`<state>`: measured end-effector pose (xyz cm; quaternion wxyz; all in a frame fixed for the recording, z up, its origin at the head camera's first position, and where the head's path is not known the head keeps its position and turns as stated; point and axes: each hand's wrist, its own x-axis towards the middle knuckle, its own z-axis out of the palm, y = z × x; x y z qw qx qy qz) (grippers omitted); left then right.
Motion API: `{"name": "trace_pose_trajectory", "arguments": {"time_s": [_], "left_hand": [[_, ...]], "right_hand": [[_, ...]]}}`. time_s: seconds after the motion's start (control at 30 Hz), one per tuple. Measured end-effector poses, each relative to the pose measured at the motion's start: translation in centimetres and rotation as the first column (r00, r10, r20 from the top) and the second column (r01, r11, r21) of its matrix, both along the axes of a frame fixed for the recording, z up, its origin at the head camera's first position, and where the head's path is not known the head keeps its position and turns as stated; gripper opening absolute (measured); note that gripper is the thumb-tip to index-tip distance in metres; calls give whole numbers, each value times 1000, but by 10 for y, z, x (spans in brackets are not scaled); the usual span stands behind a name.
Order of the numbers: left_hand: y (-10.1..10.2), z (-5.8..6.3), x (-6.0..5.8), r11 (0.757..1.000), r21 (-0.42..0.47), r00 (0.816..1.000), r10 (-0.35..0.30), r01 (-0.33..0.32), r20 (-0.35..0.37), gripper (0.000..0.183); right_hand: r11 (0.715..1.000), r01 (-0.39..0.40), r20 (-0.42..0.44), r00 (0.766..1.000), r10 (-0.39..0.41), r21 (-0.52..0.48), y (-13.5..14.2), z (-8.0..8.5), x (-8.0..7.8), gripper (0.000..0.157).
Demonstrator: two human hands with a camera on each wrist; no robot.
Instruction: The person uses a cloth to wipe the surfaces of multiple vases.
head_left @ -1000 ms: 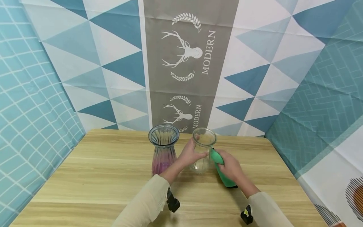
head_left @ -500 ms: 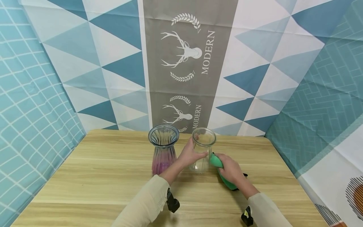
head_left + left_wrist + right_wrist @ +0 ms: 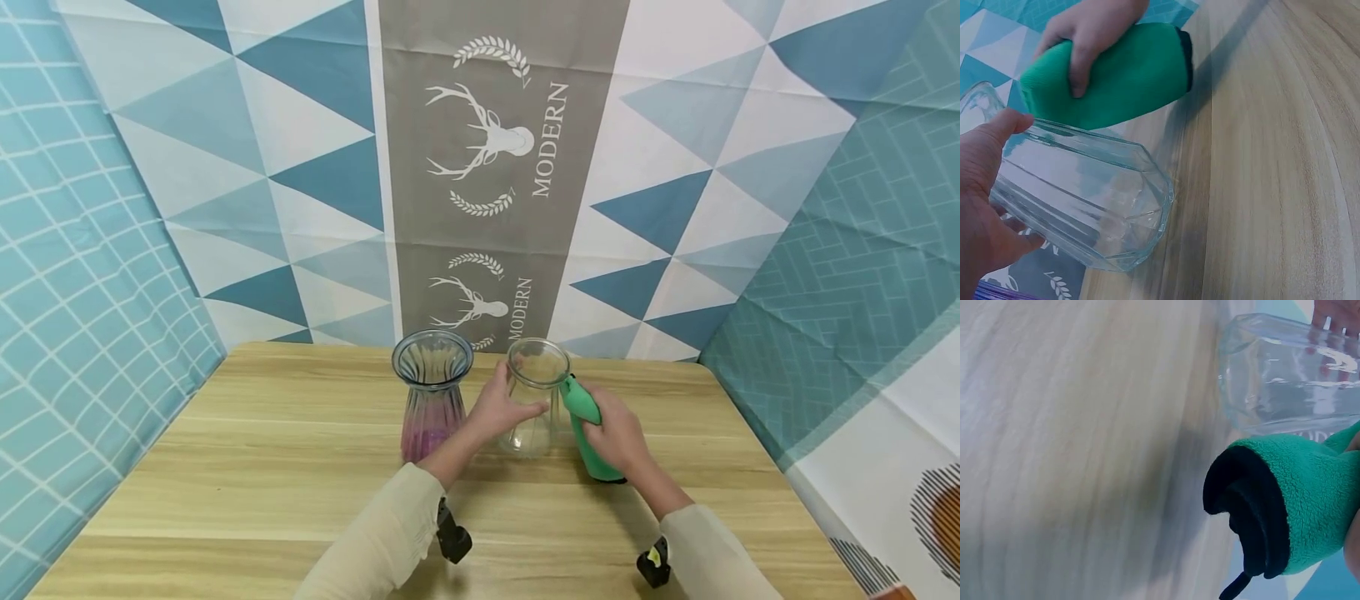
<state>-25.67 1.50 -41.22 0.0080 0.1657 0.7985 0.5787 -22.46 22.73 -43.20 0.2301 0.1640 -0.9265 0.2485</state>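
My left hand point(image 3: 498, 412) grips a clear glass vase point(image 3: 531, 438) that stands on the table, thumb on the near side and fingers round the far side. In my right hand point(image 3: 617, 429) is a green cleaning cloth point(image 3: 591, 454), bunched up and hanging down. The cloth's upper end lies against the vase's right side near the rim. Black edging and a short black loop show at the lower end of the cloth point(image 3: 1310, 494) in the right wrist view. Through the glass vase point(image 3: 1097, 194) in the left wrist view, faceted sides show.
A ribbed vase point(image 3: 435, 400), bluish at the top and purple at the base, stands just left of the clear one, partly behind my left forearm. The wooden table point(image 3: 262, 467) ends at a patterned curtain point(image 3: 487, 233) behind the vases.
My right hand dipped with the cloth, then rose again, so the cloth's top is now higher along the vase's side, near the rim. The left hand and both vases stay nearly still.
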Motion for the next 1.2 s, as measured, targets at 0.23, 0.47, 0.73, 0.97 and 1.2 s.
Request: {"name": "trace_pose_trajectory", "arguments": {"time_s": [0.23, 0.47, 0.73, 0.97, 1.2], "left_hand": [[-3, 1, 1, 1000, -11, 998, 21, -22, -59, 84], [-4, 2, 1, 999, -39, 998, 7, -9, -65, 84], [-5, 3, 1, 1000, -31, 998, -7, 5, -68, 82], [-6, 3, 1, 999, -39, 998, -10, 7, -65, 80], [-6, 2, 0, 998, -61, 998, -15, 11, -65, 82]], "right_hand": [[999, -28, -76, 997, 25, -41, -8, 6, -2, 52], [999, -30, -166, 986, 24, -30, -11, 9, -3, 52], [997, -37, -180, 982, 48, 65, -11, 7, -2, 51], [991, -48, -101, 993, 61, 124, -8, -1, -2, 50], [976, -67, 43, 997, 59, 208, -4, -10, 3, 52]]}}
